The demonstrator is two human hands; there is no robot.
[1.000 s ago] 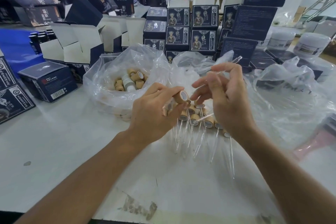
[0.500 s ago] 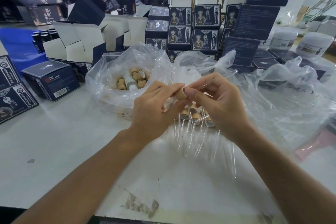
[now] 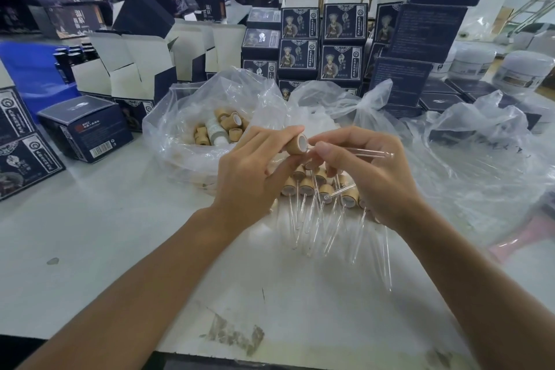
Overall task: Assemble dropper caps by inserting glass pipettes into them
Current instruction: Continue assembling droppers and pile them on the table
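Your left hand [image 3: 255, 171] grips the cap [image 3: 297, 144], open end facing right; your right hand [image 3: 369, 171] pinches the pipette [image 3: 354, 151], lying flat left to right, its near-cap tip at the hole; push it left.

Single head-worn view, forward-down, close over the table [image 3: 90, 249].

Pipette [image 3: 354, 152] tip inside cap [image 3: 298, 144] unseen; box [image 3: 18, 141] print blurred.
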